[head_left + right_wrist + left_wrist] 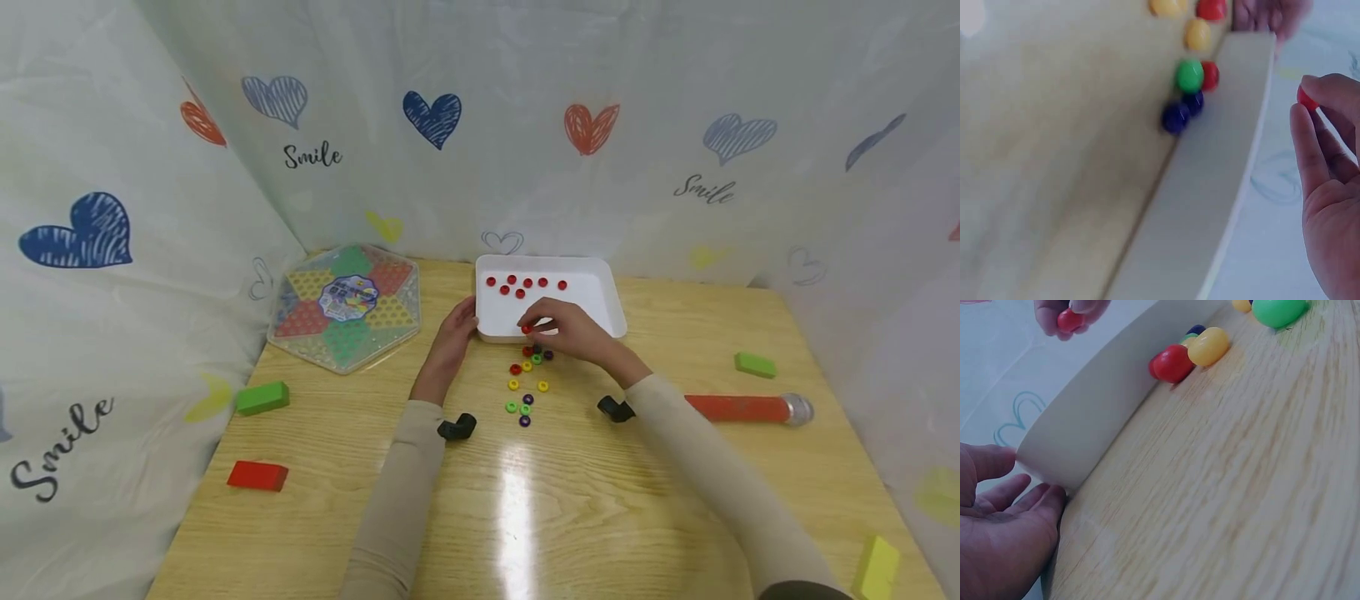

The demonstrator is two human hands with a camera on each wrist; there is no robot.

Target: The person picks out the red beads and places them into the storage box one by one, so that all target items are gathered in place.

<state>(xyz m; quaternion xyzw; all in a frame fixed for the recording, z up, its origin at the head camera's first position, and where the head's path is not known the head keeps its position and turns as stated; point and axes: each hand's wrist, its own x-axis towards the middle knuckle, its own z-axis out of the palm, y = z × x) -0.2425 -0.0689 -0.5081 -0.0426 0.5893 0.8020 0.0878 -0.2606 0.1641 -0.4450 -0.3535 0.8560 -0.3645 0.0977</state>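
A shallow white tray [592, 304] stands at the back of the table, with several red beads [543, 282] lying inside. My left hand [454, 333] rests against the tray's left side; in the left wrist view, the thumb is at the rim and the relaxed fingers touch the outer wall. Over the tray's front edge, my right hand [566, 327] pinches a red bead [1307, 98] between thumb and fingertips. Loose red, yellow, green and dark purple beads lie before the tray, among them a yellow bead [1209, 347] and a green bead [1189, 76].
A hexagonal game board [345, 308] lies at the back left. Left are a green block [262, 398] and a red block [257, 476]. On the right lie a red tube [738, 408], a green block [755, 365] and a yellow block [876, 568]. A printed curtain [510, 183] hangs behind.
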